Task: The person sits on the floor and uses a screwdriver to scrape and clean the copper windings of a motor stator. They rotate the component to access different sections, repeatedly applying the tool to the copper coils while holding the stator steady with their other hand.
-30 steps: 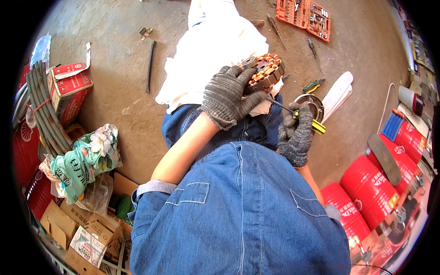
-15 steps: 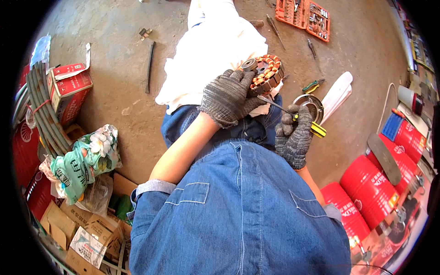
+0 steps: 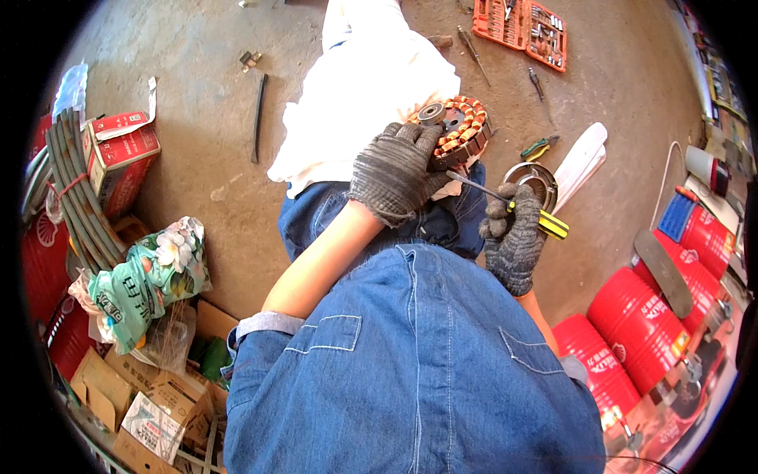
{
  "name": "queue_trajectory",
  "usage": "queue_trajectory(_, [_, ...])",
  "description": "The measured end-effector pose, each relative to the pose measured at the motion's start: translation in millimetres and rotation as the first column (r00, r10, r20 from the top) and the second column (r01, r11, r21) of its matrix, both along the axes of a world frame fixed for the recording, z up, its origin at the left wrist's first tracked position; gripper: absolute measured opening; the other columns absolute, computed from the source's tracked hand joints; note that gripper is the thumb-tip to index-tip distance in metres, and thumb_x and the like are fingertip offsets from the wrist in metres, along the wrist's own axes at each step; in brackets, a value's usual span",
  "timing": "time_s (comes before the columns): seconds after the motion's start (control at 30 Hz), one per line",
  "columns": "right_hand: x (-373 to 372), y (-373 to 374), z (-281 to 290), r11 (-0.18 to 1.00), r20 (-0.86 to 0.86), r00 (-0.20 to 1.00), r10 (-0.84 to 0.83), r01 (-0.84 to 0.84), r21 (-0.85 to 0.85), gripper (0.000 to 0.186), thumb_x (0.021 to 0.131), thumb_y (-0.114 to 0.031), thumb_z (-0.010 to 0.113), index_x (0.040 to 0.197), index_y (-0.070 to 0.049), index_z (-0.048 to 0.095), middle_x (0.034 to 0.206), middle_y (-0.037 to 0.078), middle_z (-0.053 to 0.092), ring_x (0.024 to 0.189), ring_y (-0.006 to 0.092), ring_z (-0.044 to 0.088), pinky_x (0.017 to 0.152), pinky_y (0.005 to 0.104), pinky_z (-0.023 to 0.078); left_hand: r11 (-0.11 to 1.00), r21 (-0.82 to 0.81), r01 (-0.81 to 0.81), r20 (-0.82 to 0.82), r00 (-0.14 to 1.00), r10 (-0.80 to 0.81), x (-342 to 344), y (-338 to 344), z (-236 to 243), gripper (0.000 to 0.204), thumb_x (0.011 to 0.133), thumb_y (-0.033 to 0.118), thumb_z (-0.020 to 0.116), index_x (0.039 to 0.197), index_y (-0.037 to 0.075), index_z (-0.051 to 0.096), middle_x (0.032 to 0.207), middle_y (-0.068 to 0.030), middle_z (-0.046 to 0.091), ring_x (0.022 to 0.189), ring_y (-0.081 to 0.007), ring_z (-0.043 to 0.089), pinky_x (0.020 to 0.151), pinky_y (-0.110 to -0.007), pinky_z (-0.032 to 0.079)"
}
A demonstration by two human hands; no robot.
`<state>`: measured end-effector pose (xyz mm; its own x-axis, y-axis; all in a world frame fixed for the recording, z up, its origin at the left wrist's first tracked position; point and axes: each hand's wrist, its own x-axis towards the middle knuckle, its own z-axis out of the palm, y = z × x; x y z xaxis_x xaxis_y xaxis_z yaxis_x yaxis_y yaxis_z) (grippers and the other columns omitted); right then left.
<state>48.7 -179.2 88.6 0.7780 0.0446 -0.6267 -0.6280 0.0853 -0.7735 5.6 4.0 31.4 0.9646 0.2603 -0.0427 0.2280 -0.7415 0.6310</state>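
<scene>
My left hand (image 3: pixel 395 175), in a dark grey knit glove, grips a stator (image 3: pixel 472 130) with copper windings around its rim. A round metal bearing (image 3: pixel 431 114) shows at the stator's left side, just beyond my fingers. My right hand (image 3: pixel 515 239), gloved alike, is closed around a screwdriver (image 3: pixel 553 225) with a yellow and black handle. Its shaft points up and left, the tip at the stator's lower edge near my left thumb; whether it touches is unclear. Under the stator, white cloth (image 3: pixel 339 118) covers my legs. Right of it lies a round metal ring-shaped part (image 3: pixel 540 178).
On the floor beyond lie an orange socket set (image 3: pixel 521 31), a thin screwdriver (image 3: pixel 474 55), pliers (image 3: pixel 540 148) and a dark flat bar (image 3: pixel 258 118). Red drums (image 3: pixel 636 328) stand at right. Hoses (image 3: pixel 75 186), a red box (image 3: pixel 122 154) and cardboard (image 3: pixel 103 387) crowd the left.
My right hand and the screwdriver have shifted slightly right and down. The stator has turned a little in my left hand, showing more of the bearing's face.
</scene>
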Motion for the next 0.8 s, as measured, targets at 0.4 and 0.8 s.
queue_trajectory(0.4, [-1, -2, 0, 0.997, 0.086, 0.996, -0.009, 0.002, 0.08, 0.026, 0.1, -0.03, 0.057, 0.102, -0.004, 0.062, 0.07, 0.003, 0.06, 0.051, 0.0065, 0.049, 0.048, 0.0238, 0.045, 0.998, -0.004, -0.062, 0.09, 0.994, 0.062, 1, 1, -2, 0.059, 0.075, 0.042, 0.076, 0.124, 0.013, 0.062, 0.1, -0.0137, 0.064, 0.09, -0.0323, 0.063, 0.076, -0.043, 0.053])
queue_trajectory(0.8, [0, 6, -7, 0.994, 0.064, 0.993, -0.102, 0.099, 0.044, 0.026, 0.099, -0.029, 0.059, 0.099, -0.004, 0.063, 0.07, 0.006, 0.061, 0.05, 0.009, 0.052, 0.045, 0.0252, 0.046, 0.999, 0.018, -0.044, 0.101, 0.994, 0.042, 0, -1, -3, 0.067, 0.073, 0.048, 0.077, 0.127, 0.012, 0.059, 0.103, -0.0149, 0.064, 0.091, -0.033, 0.064, 0.076, -0.043, 0.053])
